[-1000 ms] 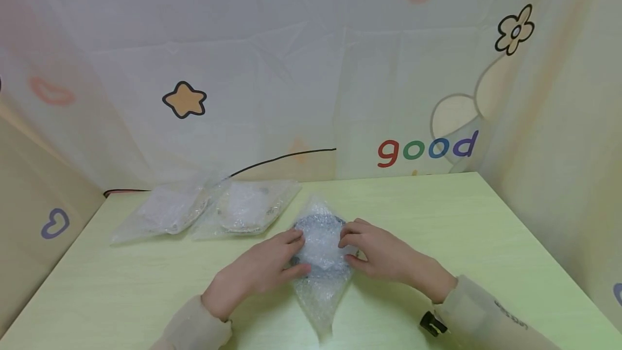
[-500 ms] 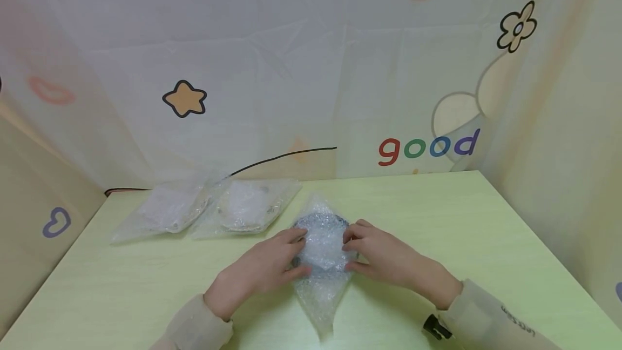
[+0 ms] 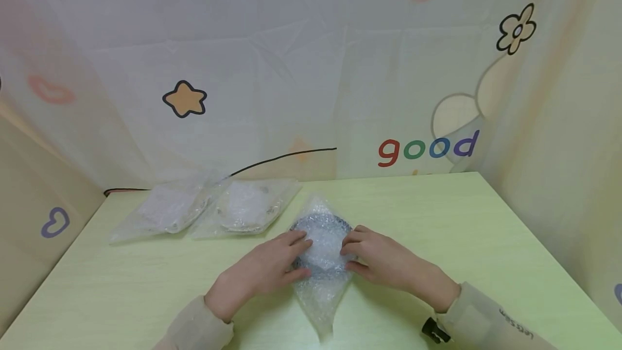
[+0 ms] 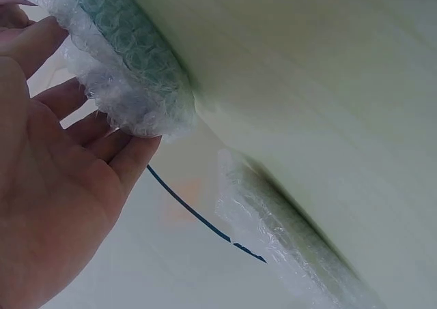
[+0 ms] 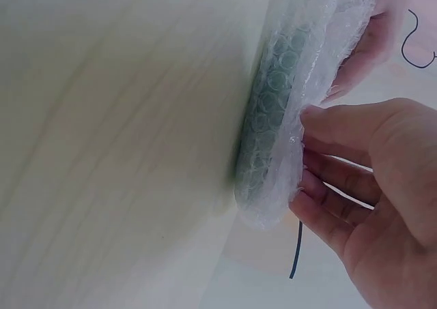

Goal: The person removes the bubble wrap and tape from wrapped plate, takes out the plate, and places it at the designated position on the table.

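Observation:
A bubble-wrapped package [image 3: 324, 250], dark round the rim and pale in the middle, lies on the table with pointed ends of wrap toward the back and front. My left hand [image 3: 267, 263] rests its fingertips and thumb on the package's left side. On the opposite side, my right hand [image 3: 386, 258] touches the wrap with bent fingers, thumb nearer the front. Up close in the left wrist view, loose clear wrap covers a greenish rounded edge [image 4: 140, 50], with fingertips against the wrap. The right wrist view has thumb and fingertips spread along the bubble wrap [image 5: 273, 111].
Two more bubble-wrapped packages, one at far left [image 3: 167, 209] and one beside it [image 3: 245, 209], lie near the back edge of the pale green table [image 3: 437, 209]. A printed curtain [image 3: 301, 69] hangs behind and at both sides. A black clip [image 3: 434, 330] hangs by the right sleeve.
The left fingers have spread slightly further over the package. The right hand has shifted a little, its fingers still on the wrap. The package stays in place.

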The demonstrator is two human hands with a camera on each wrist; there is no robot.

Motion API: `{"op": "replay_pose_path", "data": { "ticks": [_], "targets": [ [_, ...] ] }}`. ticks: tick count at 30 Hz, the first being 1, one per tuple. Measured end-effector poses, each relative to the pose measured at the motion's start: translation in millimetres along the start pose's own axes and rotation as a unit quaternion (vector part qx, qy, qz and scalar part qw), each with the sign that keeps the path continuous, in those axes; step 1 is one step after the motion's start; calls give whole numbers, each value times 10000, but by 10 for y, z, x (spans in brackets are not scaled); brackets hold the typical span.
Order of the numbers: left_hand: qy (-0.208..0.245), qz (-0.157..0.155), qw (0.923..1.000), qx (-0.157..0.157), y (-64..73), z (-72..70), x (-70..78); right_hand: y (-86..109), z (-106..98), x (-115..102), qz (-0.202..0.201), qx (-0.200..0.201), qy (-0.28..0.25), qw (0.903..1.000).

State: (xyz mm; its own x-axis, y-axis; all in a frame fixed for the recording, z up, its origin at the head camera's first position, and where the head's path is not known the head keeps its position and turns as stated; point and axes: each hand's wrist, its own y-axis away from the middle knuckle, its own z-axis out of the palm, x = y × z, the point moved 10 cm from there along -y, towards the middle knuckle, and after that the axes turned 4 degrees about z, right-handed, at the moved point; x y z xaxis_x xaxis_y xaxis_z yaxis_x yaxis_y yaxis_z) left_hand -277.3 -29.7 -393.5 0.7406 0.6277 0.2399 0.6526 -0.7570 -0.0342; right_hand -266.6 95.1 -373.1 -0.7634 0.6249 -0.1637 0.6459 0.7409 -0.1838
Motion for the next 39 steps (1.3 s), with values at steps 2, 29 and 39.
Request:
{"op": "replay_pose_path", "data": {
  "ticks": [2, 29, 39],
  "targets": [
    [32, -17, 10000, -6, 1, 3, -3, 1, 0, -7, -41, 41, 14, 10000],
    [119, -113, 9998, -116, -14, 2, -4, -54, 17, -15, 387, 152, 87, 9991],
    [100, -149, 9997, -144, -28, 10, -14, -70, 33, -7, 388, 89, 194, 9990]
  ]
}}
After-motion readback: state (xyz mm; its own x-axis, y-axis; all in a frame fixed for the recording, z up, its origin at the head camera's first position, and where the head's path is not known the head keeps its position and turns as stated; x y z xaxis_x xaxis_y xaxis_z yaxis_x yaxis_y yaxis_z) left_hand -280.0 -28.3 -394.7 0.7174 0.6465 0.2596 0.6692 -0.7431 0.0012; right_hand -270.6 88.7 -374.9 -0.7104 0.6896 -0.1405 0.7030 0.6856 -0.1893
